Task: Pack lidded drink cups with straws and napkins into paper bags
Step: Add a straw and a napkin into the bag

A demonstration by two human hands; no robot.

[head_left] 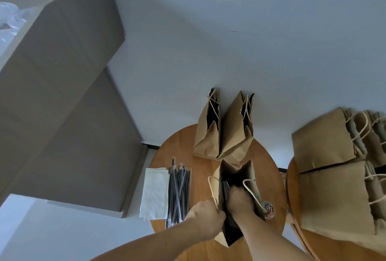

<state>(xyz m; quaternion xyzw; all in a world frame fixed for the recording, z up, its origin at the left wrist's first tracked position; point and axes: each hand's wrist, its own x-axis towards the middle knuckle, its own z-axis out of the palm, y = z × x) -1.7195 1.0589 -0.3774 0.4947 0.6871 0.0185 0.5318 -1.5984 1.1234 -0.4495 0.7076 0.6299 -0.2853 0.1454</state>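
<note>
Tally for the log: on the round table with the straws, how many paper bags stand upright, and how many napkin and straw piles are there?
Upright paper bags: 3 (back left bag, back right bag, open bag gripped by the left hand, right hand inside)
Napkin pile: 1
Straw pile: 1, single straws uncountable
Total: 5

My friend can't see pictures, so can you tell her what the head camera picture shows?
A person's left hand grips the rim of an open paper bag on a round wooden table while the right hand reaches inside it. Wrapped straws and white napkins lie to its left, and two more bags stand behind.
</note>
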